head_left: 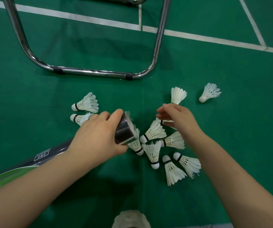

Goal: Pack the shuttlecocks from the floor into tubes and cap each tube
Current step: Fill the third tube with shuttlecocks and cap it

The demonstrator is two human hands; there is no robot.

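My left hand (98, 137) grips a dark shuttlecock tube (124, 130) just below its open mouth, where white feathers poke out. The tube's body runs down-left under my forearm. My right hand (178, 119) hovers, blurred, with loosely curved fingers over a partly hidden shuttlecock (167, 122); whether they touch is unclear. Several white shuttlecocks lie on the green floor: a cluster (154, 132) between my hands, two by my right forearm (173, 171), two left of the tube (86, 104), and two farther off (210, 92).
A chrome tubular chair frame (93, 72) stands on the floor beyond the shuttlecocks. White court lines (198, 37) cross the green mat at the back. A pale object (130, 219) sits at the bottom edge.
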